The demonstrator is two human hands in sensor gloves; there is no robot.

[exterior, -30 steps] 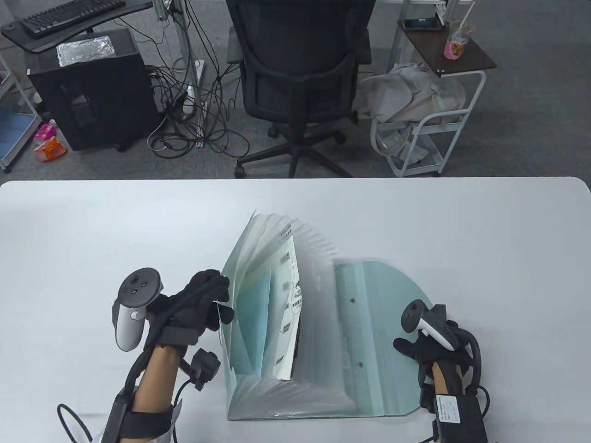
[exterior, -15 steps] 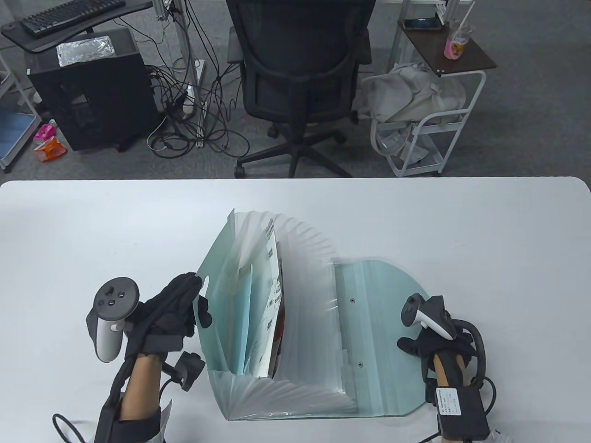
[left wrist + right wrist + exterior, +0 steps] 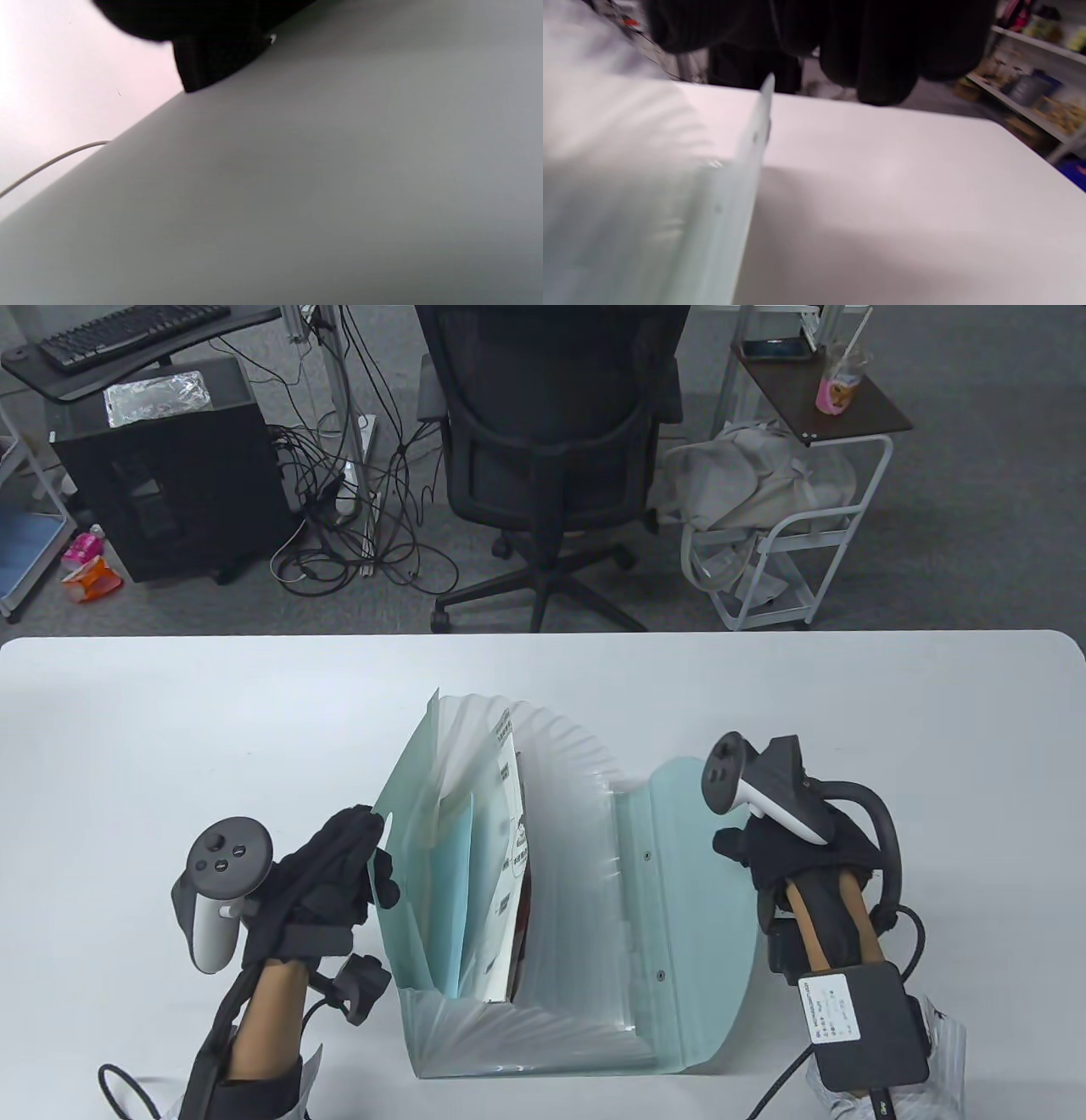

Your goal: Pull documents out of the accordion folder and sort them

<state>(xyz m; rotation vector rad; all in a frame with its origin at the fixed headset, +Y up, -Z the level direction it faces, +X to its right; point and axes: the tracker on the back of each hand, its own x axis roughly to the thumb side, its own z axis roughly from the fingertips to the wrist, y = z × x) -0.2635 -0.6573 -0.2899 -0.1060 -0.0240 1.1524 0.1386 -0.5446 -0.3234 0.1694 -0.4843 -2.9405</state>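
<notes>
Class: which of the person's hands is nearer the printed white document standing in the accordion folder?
Left. The left hand grips the folder's front cover, beside the printed white document. The right hand is over the folder's back flap, farther off.

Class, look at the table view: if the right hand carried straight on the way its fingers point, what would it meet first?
Probably the accordion folder: the right hand points left over the folder's open flap, toward the fanned pockets holding the documents. Its height above the flap is unclear.

One accordion folder point(image 3: 526, 891), two gloved hands: left hand point(image 3: 339, 869), right hand point(image 3: 793, 857), one table point(image 3: 170, 729).
</notes>
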